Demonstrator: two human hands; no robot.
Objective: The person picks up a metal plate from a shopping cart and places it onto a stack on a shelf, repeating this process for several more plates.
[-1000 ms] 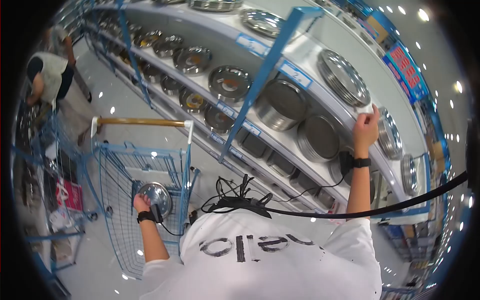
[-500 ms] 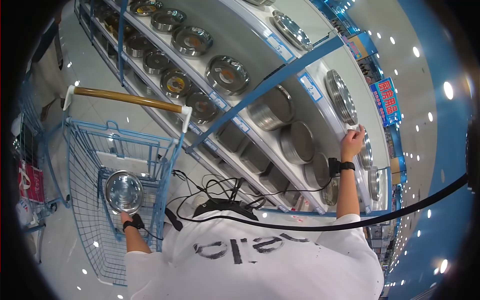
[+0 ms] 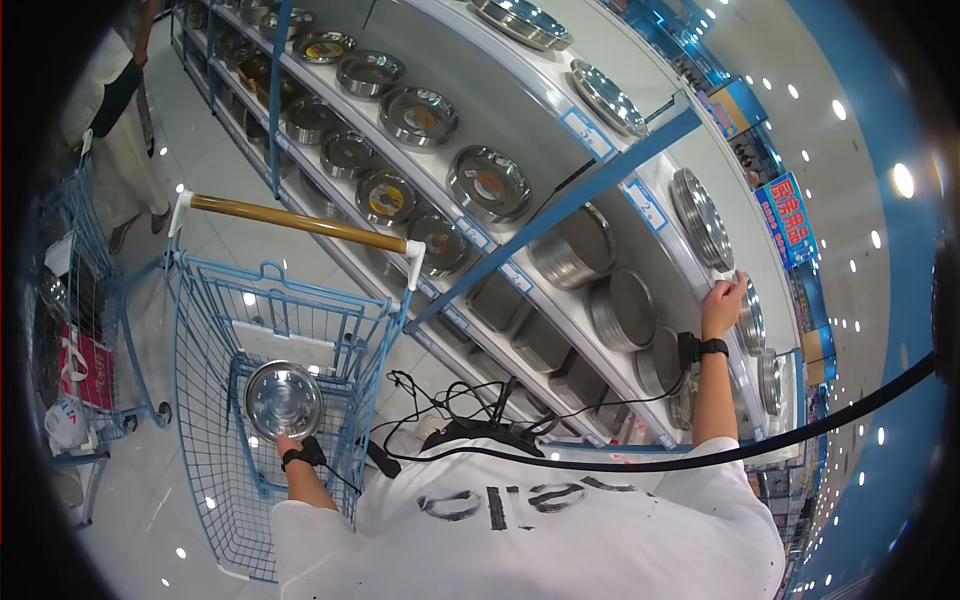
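Observation:
A round, shiny steel dish (image 3: 284, 400) is over the shopping cart (image 3: 215, 370), with the fingers of my left hand (image 3: 290, 445) closed on its near rim. Up on the shelf to the right, my right hand (image 3: 722, 308) has its fingers curled, fingertips right at the lower rim of a stack of steel plates (image 3: 703, 218); I cannot tell what is between them. Another steel stack (image 3: 750, 316) stands just beyond that hand. Black bands circle both wrists, with cables running from them.
Shelves hold steel bowls (image 3: 490, 184), deep round pans (image 3: 622, 308) and rectangular trays (image 3: 540, 340). A blue upright (image 3: 560, 212) crosses in front of the shelves. Far left are a second cart (image 3: 60, 300) and a standing person (image 3: 115, 150). A thick black cable (image 3: 800, 425) stretches across the right side.
The whole view has shifted, so shelves, cart and hands sit further right and lower. More of the person at the upper left shows. Both hands keep about the same places beside the dish and stack.

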